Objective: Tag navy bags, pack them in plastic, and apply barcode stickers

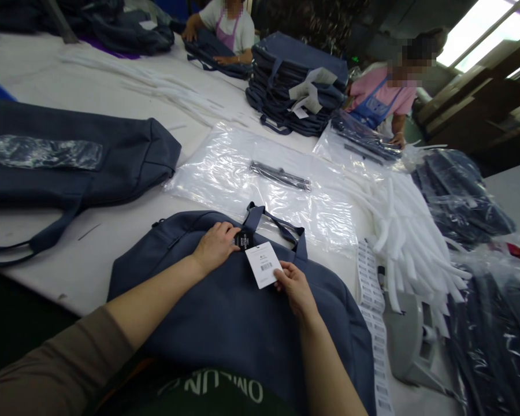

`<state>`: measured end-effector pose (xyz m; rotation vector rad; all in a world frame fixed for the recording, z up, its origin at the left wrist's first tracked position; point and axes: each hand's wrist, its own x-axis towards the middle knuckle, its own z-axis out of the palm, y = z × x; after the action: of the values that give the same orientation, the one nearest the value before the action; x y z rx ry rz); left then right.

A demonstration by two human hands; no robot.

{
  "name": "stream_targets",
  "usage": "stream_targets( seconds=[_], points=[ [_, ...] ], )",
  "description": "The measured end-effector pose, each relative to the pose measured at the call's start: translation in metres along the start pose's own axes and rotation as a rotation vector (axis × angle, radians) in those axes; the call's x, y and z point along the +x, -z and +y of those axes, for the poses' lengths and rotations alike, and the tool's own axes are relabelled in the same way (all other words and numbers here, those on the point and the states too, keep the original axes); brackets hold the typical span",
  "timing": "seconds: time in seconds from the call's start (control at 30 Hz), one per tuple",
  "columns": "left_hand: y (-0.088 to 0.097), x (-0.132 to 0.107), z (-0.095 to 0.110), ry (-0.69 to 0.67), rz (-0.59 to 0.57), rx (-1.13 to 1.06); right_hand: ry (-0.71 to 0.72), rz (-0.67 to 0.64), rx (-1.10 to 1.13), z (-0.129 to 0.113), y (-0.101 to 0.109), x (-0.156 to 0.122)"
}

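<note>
A navy blue bag lies flat on the white table right in front of me, its handles pointing away. A white hang tag with a barcode rests on the bag, joined to a small black tag. My left hand lies on the bag with its fingers curled at the black tag. My right hand pinches the lower right corner of the white tag.
Clear plastic bags with a dark strap lie beyond. White foam tubes and barcode label strips sit to the right, packed bags further right. Another navy bag lies left, a stack further back. Two other people work at the far side.
</note>
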<state>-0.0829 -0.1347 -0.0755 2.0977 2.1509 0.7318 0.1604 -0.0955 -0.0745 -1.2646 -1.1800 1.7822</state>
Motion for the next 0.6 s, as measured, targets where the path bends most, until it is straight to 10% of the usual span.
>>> stream_targets(
  seconds=[0.33, 0.6],
  points=[
    [0.014, 0.010, 0.004, 0.119, -0.069, -0.202, 0.742, 0.255, -0.832, -0.032, -0.008, -0.023],
    [0.007, -0.033, 0.038, 0.261, -0.258, -0.737, 1.352, 0.203, -1.195, -0.009, -0.050, -0.043]
  ],
)
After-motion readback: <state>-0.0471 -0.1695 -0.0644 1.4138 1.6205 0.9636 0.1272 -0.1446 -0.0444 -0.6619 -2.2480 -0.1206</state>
